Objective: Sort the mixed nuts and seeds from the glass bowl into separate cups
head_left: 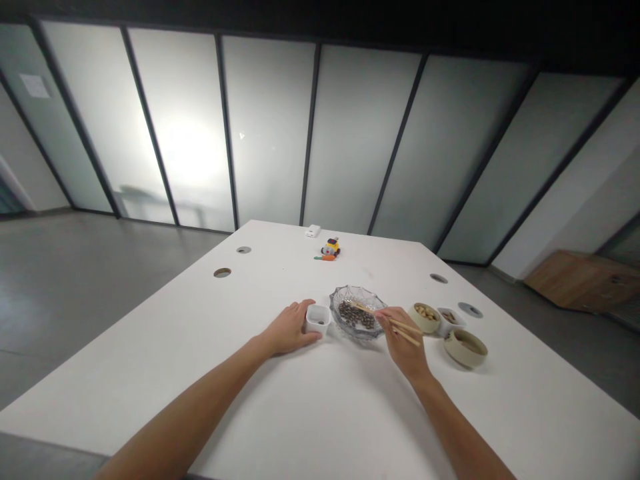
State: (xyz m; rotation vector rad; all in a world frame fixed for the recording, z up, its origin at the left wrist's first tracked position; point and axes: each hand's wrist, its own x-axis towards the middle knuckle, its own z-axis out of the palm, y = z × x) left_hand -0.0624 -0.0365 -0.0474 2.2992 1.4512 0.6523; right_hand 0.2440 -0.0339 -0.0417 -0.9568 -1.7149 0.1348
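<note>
My left hand is wrapped round the left side of a small white square cup standing on the table. A little dark matter shows at the bottom of this cup. Just right of it sits a clear glass bowl with a scalloped rim. Dark beans or seeds lie in it, too small to name surely. Wooden chopsticks are gripped in my right hand at the bowl's right side. Their tips reach down over the dark pieces; whether they pinch one I cannot tell.
Right of my right hand stand a beige bowl of pale nuts, a white container with brown pieces and another beige bowl. Farther back on the white table are a yellow toy vehicle, an orange toy carrot and a white box.
</note>
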